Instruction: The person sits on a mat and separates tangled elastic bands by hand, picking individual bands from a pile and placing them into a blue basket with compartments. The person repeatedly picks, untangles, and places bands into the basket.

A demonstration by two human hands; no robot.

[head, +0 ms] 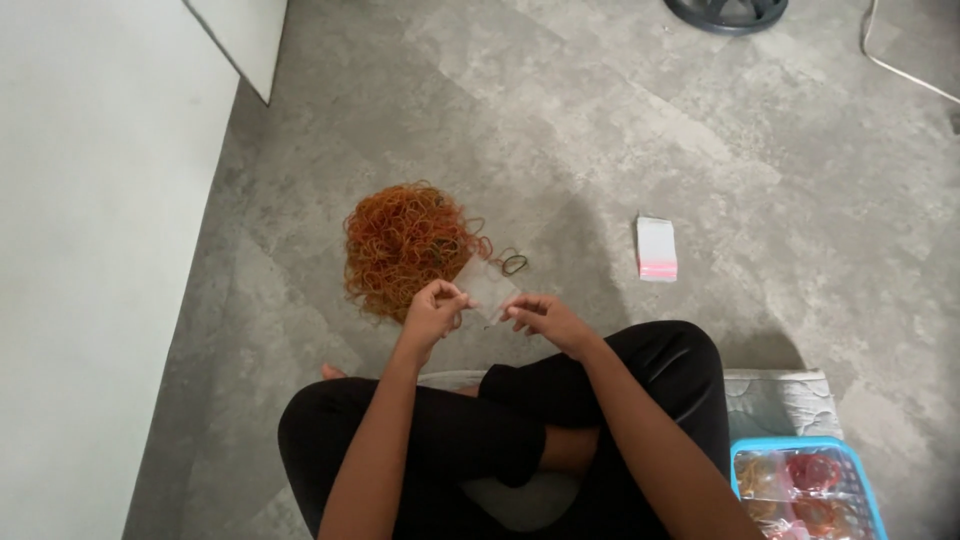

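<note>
Above the person's crossed legs, both hands meet over the grey floor (600, 130) and share one small clear plastic bag (487, 288). The left hand (432, 310) has its fingers (452, 293) pinched shut on the bag's left edge, and the right hand (540, 315) has its fingers (516, 311) closed on the bag's lower right corner, so the bag hangs tilted between them, just off the floor. Directly behind the bag and the left hand lies a loose heap of orange-red rubber bands (402, 245), spread on the floor near the white wall (90, 250) on the left. A few stray dark bands (514, 264) lie at the heap's right edge, just beyond the bag's top corner. Farther right, well apart from the hands, a small stack of clear bags with a pink strip (656, 248) rests flat on the floor. By the person's right knee, at the lower right corner of the view, stands a blue plastic basket (741, 462) holding filled bags of bands; it sits on a pale patterned cushion (790, 400). A white cable (900, 70) crosses the floor at the top right corner.
</note>
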